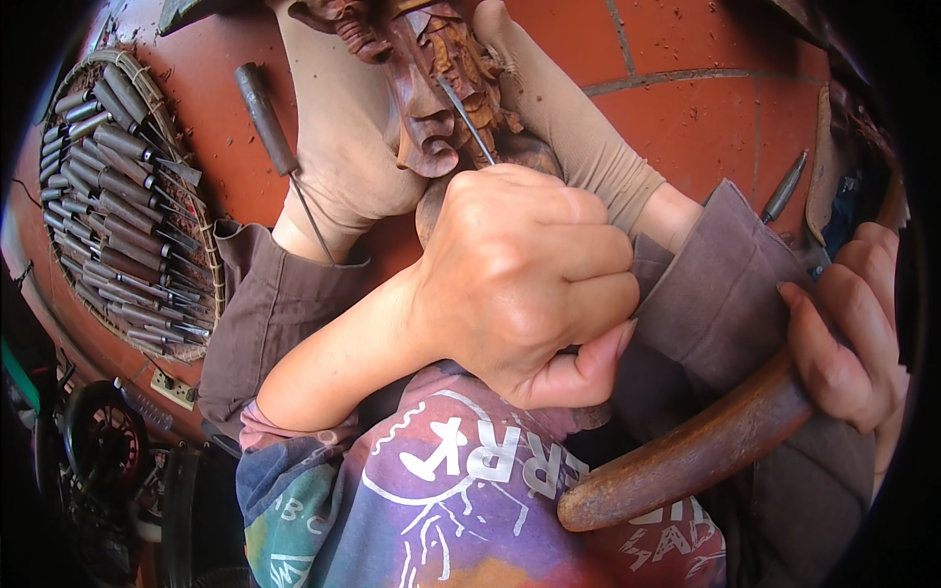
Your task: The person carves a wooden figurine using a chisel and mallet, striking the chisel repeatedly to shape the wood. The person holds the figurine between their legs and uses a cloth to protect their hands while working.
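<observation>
Left hand (524, 279) first, in the head view, the only one I have from out here: it is curled into a tight fist round a chisel (469, 122), the handle hidden inside and the thin metal shaft running forward past the knuckles. The tip reaches the wooden carving (421, 98), just ahead of this hand and between two feet (343, 147) in tan socks; I cannot tell whether it is biting into the wood. Right and rearward of that fist, the right hand (853, 343) grips a curved wooden club (686, 451), well apart from the chisel.

As I judge it, the carving is well advanced: flowing folds and a rolled curl are already shaped on the part nearest the left hand, smooth and dark. What seems left is the paler, rougher stretch by the chisel tip, where the surface looks raw and uneven. The far end runs out of my view, so I cannot say how finished it is. Well to the left of that same hand lie a second chisel (265, 122) and a basket (212, 265) packed with tools (127, 211), enough, I would guess, for finer cutting.
</observation>
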A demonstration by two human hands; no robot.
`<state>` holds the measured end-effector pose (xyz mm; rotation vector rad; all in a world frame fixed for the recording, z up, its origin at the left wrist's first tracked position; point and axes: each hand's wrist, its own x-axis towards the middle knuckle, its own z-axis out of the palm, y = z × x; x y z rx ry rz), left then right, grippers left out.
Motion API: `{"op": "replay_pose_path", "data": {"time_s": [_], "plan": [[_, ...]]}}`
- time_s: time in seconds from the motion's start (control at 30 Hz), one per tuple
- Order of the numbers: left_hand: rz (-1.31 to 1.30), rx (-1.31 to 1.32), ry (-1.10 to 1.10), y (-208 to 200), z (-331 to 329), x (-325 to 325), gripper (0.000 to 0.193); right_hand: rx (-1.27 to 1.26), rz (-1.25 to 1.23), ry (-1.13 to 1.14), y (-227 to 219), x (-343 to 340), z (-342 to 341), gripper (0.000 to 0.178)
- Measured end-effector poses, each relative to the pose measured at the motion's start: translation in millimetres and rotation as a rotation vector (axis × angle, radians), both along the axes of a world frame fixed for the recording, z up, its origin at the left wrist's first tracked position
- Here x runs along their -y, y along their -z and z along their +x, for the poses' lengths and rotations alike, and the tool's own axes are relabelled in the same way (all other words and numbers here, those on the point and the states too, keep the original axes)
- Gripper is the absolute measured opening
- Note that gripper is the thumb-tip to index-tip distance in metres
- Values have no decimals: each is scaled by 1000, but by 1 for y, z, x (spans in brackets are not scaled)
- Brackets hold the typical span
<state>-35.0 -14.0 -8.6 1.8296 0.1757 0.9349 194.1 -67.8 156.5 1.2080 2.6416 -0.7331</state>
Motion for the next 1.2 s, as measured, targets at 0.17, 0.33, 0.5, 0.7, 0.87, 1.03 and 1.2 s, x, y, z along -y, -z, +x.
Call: {"op": "replay_pose_path", "data": {"time_s": [0.17, 0.33, 0.5, 0.7, 0.87, 1.03, 1.2], "plan": [[-4, -2, 12, 1, 0, 0, 18, -28, 1, 42, 2, -2, -4, 45], [-11, 2, 19, 1, 0, 0, 17, -21, 17, 85, 2, 3, -5, 46], [-21, -2, 20, 1, 1, 0, 17, -4, 33, 99, 3, 7, -1, 46], [-23, -19, 35, 0, 1, 0, 18, 12, 45, 141, 3, 8, -6, 46], [-26, -15, 33, 1, 1, 0, 19, 21, 35, 155, 2, 10, -5, 46], [-16, -11, 34, 1, 1, 1, 19, 16, 17, 110, 2, 7, -1, 46], [-12, -22, 47, 1, 0, 0, 18, 22, 0, 80, -1, 4, 4, 46]]}}
